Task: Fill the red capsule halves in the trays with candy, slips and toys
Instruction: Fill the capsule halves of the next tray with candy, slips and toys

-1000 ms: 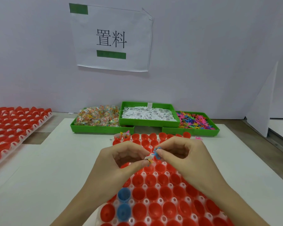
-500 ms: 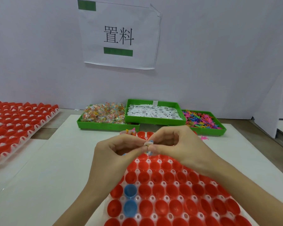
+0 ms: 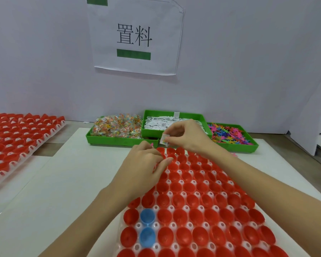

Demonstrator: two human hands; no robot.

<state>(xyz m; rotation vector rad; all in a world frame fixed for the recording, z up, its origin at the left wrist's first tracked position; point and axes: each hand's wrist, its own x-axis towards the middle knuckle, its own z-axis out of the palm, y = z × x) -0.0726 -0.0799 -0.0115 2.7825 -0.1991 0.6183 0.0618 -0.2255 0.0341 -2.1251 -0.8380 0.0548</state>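
A: What takes up most of the table (image 3: 44,210)?

B: The tray (image 3: 171,207) of red halves (image 3: 219,236), straight in front of the person. A second tray (image 3: 29,157) of red halves lies well left of it, on the table's far left.

A: And beyond the near tray?

B: Three green bins in a row by the wall. The candy bin (image 3: 107,140) is left, the slip bin (image 3: 174,115) sits raised in the middle, and the toy bin (image 3: 248,147) is right. A sheet (image 3: 137,34) with two printed characters hangs on the wall above them.

A: Where are the hands?

B: Both are over the near tray's far rows. The right hand (image 3: 188,139) is higher, in front of the slip bin, its fingers (image 3: 171,140) pinching a small clear packet (image 3: 164,140). The left hand (image 3: 146,166) is lower and just left of it, thumb and fingers curled together; something pink (image 3: 151,144) peeks past them, but I cannot tell what they hold.

A: Anything odd in the near tray?

B: Two blue halves (image 3: 147,217) sit one behind the other near its front left corner, among the red ones.
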